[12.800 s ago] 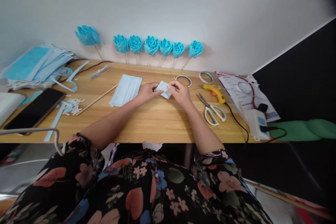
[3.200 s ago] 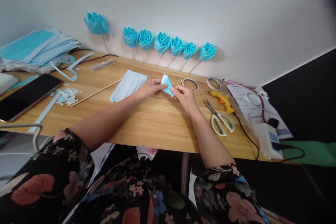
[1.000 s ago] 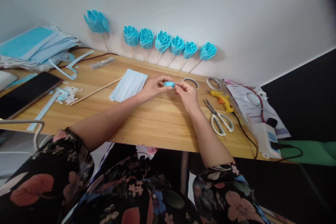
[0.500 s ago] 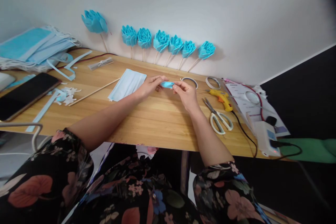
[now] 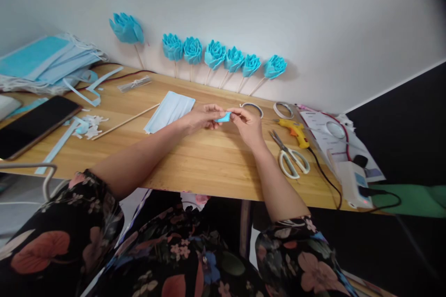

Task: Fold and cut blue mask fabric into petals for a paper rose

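A small folded piece of blue fabric is pinched between my two hands above the middle of the table. My left hand grips its left side, thumb on top and fingers underneath. On the other end, my right hand closes thumb against forefinger. Much of the piece is hidden by my fingers. A pale blue pleated face mask lies flat beside my left hand. Past my right hand are a roll of tape, scissors with white handles, and a yellow glue gun.
Several blue fabric flowers on sticks lean along the wall. At left are a stack of masks, a phone, white scraps and a thin stick. A power strip with cables sits at the right edge.
The blue piece has turned and now shows a shorter, folded shape. My left fingers have shifted over it, while my right hand stays nearly in place.
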Motion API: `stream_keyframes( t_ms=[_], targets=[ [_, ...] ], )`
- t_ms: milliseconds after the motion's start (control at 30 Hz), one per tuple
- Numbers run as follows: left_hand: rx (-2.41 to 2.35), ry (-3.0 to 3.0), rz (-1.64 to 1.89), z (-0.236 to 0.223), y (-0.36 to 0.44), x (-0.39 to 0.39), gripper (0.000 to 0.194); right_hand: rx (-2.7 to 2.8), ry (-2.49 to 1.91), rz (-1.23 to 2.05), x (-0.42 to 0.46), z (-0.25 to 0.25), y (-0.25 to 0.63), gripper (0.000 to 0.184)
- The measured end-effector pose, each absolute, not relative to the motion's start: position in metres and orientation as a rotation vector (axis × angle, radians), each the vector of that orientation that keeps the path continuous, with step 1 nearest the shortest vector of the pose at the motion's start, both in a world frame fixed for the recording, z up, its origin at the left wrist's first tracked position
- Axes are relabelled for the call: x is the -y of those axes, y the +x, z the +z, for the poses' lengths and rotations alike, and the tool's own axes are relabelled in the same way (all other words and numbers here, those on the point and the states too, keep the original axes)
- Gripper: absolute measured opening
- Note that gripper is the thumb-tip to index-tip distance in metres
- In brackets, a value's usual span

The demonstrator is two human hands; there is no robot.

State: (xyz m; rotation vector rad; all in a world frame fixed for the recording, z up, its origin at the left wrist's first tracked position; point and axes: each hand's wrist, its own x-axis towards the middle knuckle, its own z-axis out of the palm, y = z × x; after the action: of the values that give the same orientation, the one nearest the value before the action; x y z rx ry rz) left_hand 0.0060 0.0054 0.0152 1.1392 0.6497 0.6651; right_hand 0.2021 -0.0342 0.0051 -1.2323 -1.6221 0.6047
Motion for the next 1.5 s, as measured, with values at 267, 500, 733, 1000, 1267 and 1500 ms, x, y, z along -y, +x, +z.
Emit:
stream_keyframes(
  t_ms=[267, 500, 733, 1000, 1267, 1500],
  targets=[
    [-0.547, 1.067, 0.669, 0.007, 0.003, -0.009, 0.041, 1.56, -1.21, 0.63, 0.034, 0.005, 0.201, 0.03],
    [-0.485, 1.029, 0.705, 0.005, 0.003, -0.01, 0.045, 1.581, -1.221, 0.625, 0.038, 0.012, 0.199, 0.025],
    [-0.562, 1.04, 0.883, 0.007, 0.005, -0.013, 0.034, 1.6, -1.273, 0.637, 0.038, 0.012, 0.2, 0.023],
    [-0.588, 1.004, 1.092, 0.007, 0.007, -0.016, 0.031, 1.639, -1.265, 0.487, 0.032, 0.007, 0.202, 0.02],
    [-0.686, 1.085, 1.16, 0.005, 0.01, -0.016, 0.027, 1.446, -1.271, 0.881, 0.035, 0.008, 0.198, 0.046],
    [-0.646, 1.103, 1.105, 0.006, 0.01, -0.013, 0.026, 1.4, -1.235, 0.964, 0.034, 0.004, 0.192, 0.042]
  ],
)
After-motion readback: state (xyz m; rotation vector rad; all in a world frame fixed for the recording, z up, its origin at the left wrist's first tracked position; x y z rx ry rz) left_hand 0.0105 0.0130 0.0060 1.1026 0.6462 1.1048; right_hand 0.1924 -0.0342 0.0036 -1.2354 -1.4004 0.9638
